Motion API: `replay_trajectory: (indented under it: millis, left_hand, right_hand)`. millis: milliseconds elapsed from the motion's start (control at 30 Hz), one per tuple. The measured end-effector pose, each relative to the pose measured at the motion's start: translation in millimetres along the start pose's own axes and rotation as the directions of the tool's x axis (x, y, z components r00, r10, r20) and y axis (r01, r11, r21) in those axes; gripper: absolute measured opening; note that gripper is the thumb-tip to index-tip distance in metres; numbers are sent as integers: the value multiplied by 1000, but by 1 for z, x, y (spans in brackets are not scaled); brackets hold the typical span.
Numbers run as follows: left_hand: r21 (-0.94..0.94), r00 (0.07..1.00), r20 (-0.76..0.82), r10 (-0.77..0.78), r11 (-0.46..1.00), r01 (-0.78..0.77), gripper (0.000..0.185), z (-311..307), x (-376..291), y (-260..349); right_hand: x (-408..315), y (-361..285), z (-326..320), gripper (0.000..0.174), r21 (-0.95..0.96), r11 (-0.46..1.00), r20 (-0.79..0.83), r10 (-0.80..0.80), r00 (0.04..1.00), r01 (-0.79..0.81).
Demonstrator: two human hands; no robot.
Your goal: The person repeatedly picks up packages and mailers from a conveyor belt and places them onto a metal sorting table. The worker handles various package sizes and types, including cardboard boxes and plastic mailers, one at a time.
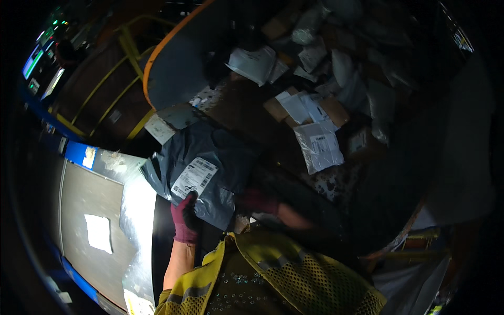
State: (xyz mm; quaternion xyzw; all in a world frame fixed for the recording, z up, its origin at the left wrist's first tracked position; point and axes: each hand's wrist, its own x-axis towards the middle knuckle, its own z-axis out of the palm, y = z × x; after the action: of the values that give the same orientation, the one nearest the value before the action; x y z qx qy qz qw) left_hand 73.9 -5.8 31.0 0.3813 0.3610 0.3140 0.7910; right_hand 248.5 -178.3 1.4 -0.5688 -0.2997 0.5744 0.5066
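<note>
My left hand (185,218), in a maroon glove with dark finger coating, grips the near edge of a large dark grey plastic mailer bag (224,157). The thumb rests on top, at the lower corner of a white shipping label (195,177) that bears print, barcodes and a handwritten mark. My right hand (258,201) wears a maroon glove too. It is dim and blurred near the bag's right edge; its fingers cannot be made out, nor whether it touches the bag.
Ahead, a dark chute with an orange rim (151,59) holds several parcels, among them a white plastic mailer (315,157) and a cardboard box (334,112). On my left a brightly lit metal table (86,189) carries a white sheet (98,233). Yellow rails (104,84) stand beyond.
</note>
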Motion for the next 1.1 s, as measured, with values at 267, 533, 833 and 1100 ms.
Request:
replay_trajectory:
  millis: [267, 533, 833, 1100]
  left_hand:
    - [-199, 957, -247, 153, 958, -205, 26, -92, -18, -11]
    - [855, 367, 60, 928, 142, -499, 62, -336, -42, 27]
    - [629, 720, -274, 637, 685, -367, 51, -233, -46, 57]
    - [-239, 733, 543, -409, 762, 602, 47, 19, -8, 0]
  right_hand:
    - [-3, 21, -159, 85, -572, 364, -808, -404, 429, -735]
    - [-29, 49, -194, 83, -408, 107, -866, -360, 347, -907]
    - [-43, 61, -164, 40, -683, 150, -689, -456, 563, -715]
    - [-47, -15, -3, 45, -978, 13, 156, -611, 776, 207]
